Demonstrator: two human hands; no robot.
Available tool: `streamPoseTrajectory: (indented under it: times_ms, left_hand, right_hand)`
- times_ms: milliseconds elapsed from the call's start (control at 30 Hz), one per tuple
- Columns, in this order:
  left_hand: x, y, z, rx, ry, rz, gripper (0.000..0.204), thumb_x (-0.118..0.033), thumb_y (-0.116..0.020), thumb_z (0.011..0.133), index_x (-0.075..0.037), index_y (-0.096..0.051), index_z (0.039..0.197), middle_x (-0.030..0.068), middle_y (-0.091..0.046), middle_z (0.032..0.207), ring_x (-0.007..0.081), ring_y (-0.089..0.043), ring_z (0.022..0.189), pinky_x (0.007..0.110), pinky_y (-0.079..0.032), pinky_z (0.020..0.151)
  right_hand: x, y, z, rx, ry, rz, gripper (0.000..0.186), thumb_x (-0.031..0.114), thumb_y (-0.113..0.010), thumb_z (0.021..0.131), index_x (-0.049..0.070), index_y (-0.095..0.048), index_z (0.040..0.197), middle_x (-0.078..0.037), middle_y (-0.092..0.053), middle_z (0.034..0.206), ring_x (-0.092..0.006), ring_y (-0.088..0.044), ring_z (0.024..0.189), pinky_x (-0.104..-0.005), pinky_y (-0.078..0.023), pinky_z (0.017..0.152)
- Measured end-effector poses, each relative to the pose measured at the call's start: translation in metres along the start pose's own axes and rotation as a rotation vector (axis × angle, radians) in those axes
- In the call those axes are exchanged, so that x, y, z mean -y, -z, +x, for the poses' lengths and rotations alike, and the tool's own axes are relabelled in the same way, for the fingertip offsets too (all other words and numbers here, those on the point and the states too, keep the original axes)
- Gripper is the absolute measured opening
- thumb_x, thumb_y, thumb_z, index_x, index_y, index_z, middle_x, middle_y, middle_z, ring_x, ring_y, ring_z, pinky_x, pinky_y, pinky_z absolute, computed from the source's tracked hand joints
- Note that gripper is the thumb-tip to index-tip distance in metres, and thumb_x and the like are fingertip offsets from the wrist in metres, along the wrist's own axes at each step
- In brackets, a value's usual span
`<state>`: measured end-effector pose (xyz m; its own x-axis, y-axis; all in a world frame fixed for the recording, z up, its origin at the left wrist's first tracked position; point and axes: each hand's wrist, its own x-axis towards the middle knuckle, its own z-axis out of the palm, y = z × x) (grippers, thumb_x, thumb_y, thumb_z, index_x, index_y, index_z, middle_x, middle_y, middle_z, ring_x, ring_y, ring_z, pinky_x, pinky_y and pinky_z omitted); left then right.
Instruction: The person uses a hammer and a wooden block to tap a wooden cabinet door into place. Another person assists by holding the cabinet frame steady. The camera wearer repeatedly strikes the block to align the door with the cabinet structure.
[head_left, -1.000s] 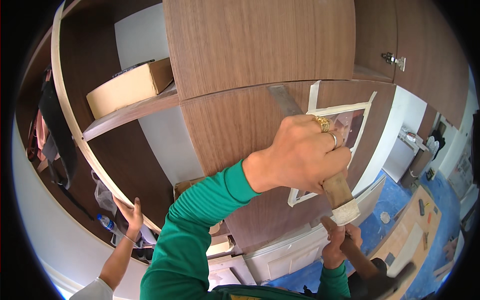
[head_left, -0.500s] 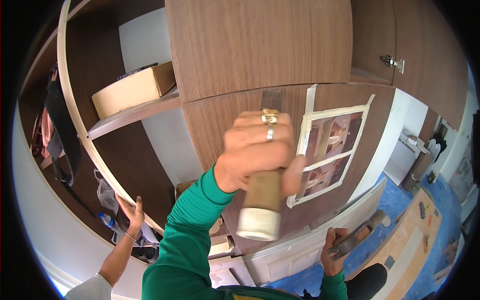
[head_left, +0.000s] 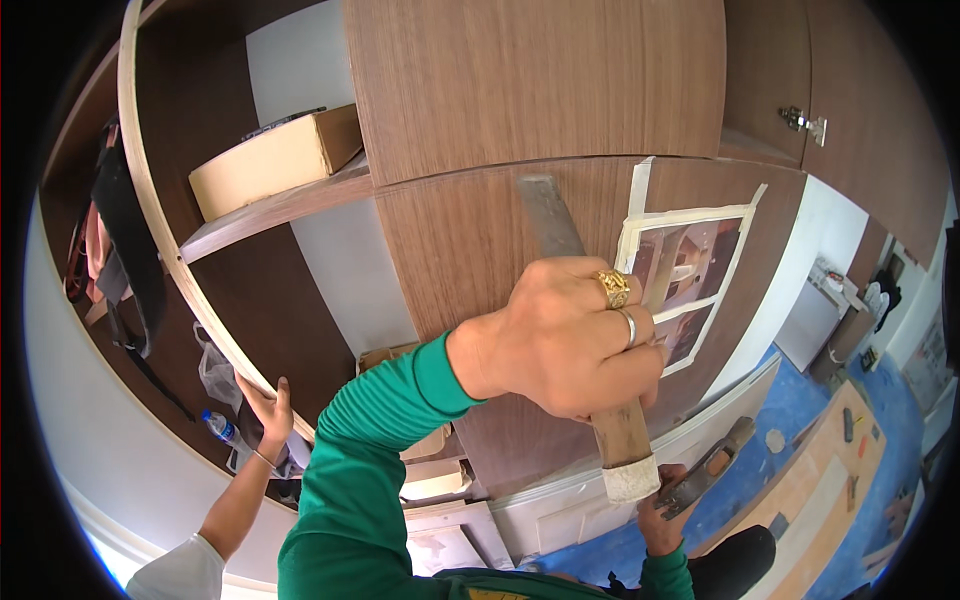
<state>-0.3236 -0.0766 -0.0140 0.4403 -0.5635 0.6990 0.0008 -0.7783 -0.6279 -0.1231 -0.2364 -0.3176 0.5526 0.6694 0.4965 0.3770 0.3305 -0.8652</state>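
Note:
My left hand (head_left: 575,340), wearing a gold ring and a silver ring, is closed round a chisel in front of the brown wood-grain panel (head_left: 465,240). The chisel's flat grey blade (head_left: 555,220) points up and away, and its worn wooden handle with a whitish butt (head_left: 631,480) sticks out below the fist. I cannot tell whether the blade touches the panel. Lower right, my right hand (head_left: 662,520) is wrapped round a dark, bar-shaped tool with an oval opening (head_left: 705,482); its exact kind is unclear.
At left, another person's hand (head_left: 268,410) touches the pale edge of the open shelving (head_left: 150,190). A cardboard box (head_left: 270,165) sits on the shelf. Taped pictures (head_left: 690,270) hang on the panel. A wooden board (head_left: 800,500) with tools lies over blue floor covering (head_left: 780,385).
My left hand has moved right and down, and the chisel now slants with its butt toward the lower right. More of the blade shows. My right hand stays low with its tool.

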Motion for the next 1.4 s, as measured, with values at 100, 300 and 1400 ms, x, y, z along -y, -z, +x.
streamPoseTrajectory:
  times_ms: [100, 300, 1400]
  left_hand:
    - [0.010, 0.000, -0.003, -0.021, -0.034, -0.007, 0.038, -0.004, -0.080, 0.068, -0.012, -0.044, 0.058, -0.0008, -0.034, 0.057, 0.0155, -0.040, 0.045, 0.030, -0.029, 0.040]
    - [0.014, 0.000, 0.000, -0.042, -0.058, -0.020, 0.040, -0.008, -0.084, 0.068, -0.012, -0.045, 0.058, -0.0004, -0.035, 0.057, 0.0157, -0.040, 0.045, 0.031, -0.029, 0.040]
    - [0.009, -0.001, -0.008, -0.032, 0.021, -0.058, 0.034, -0.013, -0.084, 0.072, -0.011, -0.052, 0.062, -0.0009, -0.038, 0.059, 0.0150, -0.044, 0.049, 0.030, -0.032, 0.042]
  right_hand:
    - [0.005, -0.001, -0.001, 0.017, -0.138, 0.072, 0.021, 0.008, -0.078, 0.097, -0.003, -0.062, 0.089, -0.003, -0.062, 0.070, -0.0110, -0.056, 0.060, -0.0310, -0.045, 0.055]
    - [-0.006, 0.000, -0.006, -0.006, -0.117, 0.020, 0.020, 0.006, -0.079, 0.094, -0.004, -0.063, 0.086, -0.004, -0.063, 0.073, -0.0112, -0.057, 0.063, -0.0309, -0.046, 0.056]
    - [0.021, -0.021, 0.001, 0.091, 0.167, -0.256, 0.018, 0.010, -0.078, 0.098, 0.000, -0.063, 0.092, -0.001, -0.059, 0.073, -0.0083, -0.051, 0.061, -0.0304, -0.043, 0.054]
